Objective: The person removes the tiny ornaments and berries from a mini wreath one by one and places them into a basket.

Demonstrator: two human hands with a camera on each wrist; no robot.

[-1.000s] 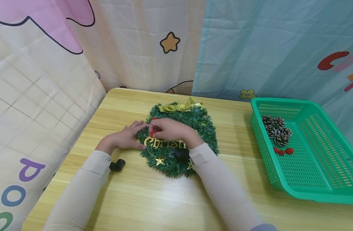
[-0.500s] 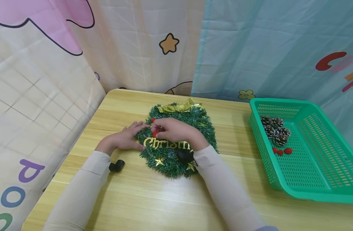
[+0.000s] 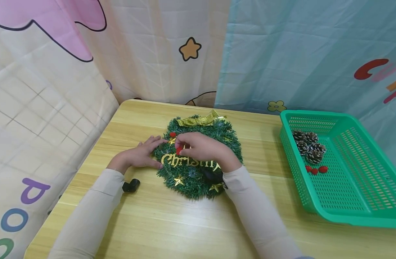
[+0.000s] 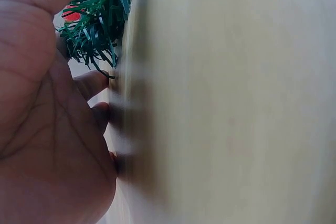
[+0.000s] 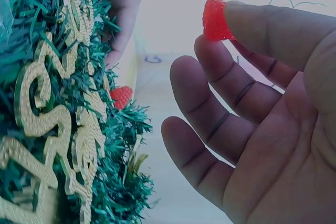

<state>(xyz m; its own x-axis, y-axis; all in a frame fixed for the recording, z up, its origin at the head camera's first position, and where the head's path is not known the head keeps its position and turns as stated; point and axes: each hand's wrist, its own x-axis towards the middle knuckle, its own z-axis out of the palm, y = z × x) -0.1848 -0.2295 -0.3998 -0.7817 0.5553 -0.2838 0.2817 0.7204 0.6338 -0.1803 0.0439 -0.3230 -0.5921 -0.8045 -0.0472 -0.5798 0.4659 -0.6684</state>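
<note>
A green tinsel wreath [image 3: 193,187] lies flat on the table, with gold "Christm…" lettering [image 3: 172,160], gold stars and a gold ribbon [image 3: 199,120] at its top. My left hand [image 3: 140,154] rests at the wreath's left edge, fingers stretched out and touching the greenery. Above the lettering, my right hand [image 3: 202,146] pinches a red raspberry [image 5: 214,20] between thumb and fingertips, clear of the wreath. Its other fingers are loosely bent. A second red raspberry [image 5: 122,97] sits in the greenery at the upper left. The right hand covers part of the lettering.
To the right stands a green plastic basket [image 3: 334,218] holding several pine cones [image 3: 314,156] and 3 red berries [image 3: 314,171]. Printed curtains hang behind and left of the wooden table [image 3: 172,230]. A black wrist device [image 3: 131,185] is under the left wrist.
My right hand has drawn slightly right with the raspberry, uncovering another raspberry and a gold star at the wreath's upper left. The left hand stays in place.
</note>
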